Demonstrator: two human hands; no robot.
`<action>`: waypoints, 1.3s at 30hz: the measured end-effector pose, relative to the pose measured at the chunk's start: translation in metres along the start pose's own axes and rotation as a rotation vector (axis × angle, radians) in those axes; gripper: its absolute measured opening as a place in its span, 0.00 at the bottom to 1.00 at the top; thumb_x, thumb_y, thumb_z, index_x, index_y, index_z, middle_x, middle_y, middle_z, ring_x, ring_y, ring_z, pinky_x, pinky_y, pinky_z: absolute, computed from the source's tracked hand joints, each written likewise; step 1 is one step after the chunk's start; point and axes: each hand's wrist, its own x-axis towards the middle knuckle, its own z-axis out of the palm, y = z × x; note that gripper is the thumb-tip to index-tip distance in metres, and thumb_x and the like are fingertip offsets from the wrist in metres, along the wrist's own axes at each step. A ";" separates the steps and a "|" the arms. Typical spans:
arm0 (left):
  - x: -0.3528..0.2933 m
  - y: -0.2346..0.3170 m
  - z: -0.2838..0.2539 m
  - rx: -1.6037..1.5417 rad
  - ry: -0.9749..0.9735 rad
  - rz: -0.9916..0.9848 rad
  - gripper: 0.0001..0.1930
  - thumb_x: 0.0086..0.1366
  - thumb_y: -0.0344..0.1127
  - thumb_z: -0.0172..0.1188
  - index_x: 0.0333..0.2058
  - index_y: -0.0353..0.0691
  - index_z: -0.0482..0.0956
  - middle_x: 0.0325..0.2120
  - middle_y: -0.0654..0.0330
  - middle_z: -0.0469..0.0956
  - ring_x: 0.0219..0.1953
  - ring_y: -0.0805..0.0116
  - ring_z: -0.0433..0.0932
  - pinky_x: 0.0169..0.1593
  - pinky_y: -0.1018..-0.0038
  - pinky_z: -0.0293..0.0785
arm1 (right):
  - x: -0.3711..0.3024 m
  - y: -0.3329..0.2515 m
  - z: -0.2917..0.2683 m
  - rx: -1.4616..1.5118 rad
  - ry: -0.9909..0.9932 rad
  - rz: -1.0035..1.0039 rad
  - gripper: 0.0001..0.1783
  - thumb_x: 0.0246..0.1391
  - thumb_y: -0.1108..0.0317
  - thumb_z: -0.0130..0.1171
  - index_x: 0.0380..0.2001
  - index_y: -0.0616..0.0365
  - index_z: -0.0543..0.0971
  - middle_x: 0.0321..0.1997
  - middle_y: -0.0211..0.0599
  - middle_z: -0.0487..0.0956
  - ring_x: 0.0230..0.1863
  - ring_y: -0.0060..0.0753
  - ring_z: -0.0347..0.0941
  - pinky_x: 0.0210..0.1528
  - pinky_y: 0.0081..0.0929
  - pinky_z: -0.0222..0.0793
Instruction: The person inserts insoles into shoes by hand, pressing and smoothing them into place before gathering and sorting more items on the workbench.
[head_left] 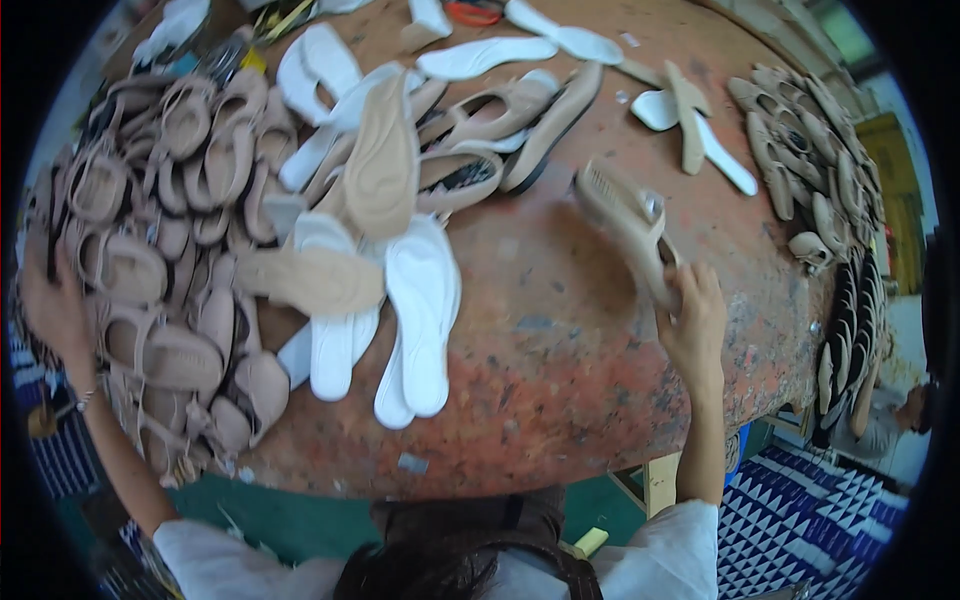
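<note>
My right hand (pixel 692 315) is closed round one end of a beige sandal (pixel 625 215), holding it tilted over the right half of the table. The sandal has a strap with a buckle and is slightly blurred. At the far left, my left hand (pixel 55 310) reaches into a heap of beige strapped sandals (pixel 160 350), its visible fingers stretched out. The dim rim of the view partly hides those fingers. Between my hands lie white insoles (pixel 425 320), with a beige insole (pixel 310 282) and another beige insole (pixel 383 150) on top of them.
More beige shoes (pixel 545 125) lie behind the insoles. White insoles (pixel 487 57) are scattered at the back. A second sandal heap (pixel 800 150) covers the table's right end, beside a row of dark-lined shoes (pixel 848 325). Another person (pixel 885 420) is at the far right.
</note>
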 end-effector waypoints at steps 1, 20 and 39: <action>-0.006 0.040 -0.034 -0.261 -0.019 0.104 0.21 0.68 0.39 0.59 0.56 0.38 0.75 0.55 0.52 0.76 0.56 0.54 0.75 0.59 0.63 0.69 | -0.021 -0.013 -0.011 0.064 -0.124 -0.043 0.18 0.33 0.76 0.70 0.32 0.60 0.76 0.30 0.42 0.72 0.33 0.48 0.72 0.37 0.37 0.70; -0.200 0.321 -0.169 -1.329 -0.616 -0.076 0.20 0.55 0.19 0.60 0.49 0.35 0.79 0.42 0.49 0.72 0.45 0.50 0.72 0.50 0.61 0.71 | 0.004 -0.153 0.066 0.070 -0.243 -1.003 0.15 0.38 0.74 0.63 0.35 0.56 0.78 0.56 0.39 0.75 0.69 0.39 0.63 0.76 0.46 0.49; -0.131 0.433 -0.276 -2.728 -1.592 0.600 0.47 0.67 0.58 0.57 0.72 0.42 0.41 0.63 0.54 0.66 0.64 0.61 0.66 0.65 0.66 0.61 | -0.135 -0.063 -0.033 1.447 1.175 0.582 0.16 0.67 0.68 0.50 0.56 0.56 0.68 0.51 0.36 0.76 0.51 0.30 0.75 0.54 0.33 0.74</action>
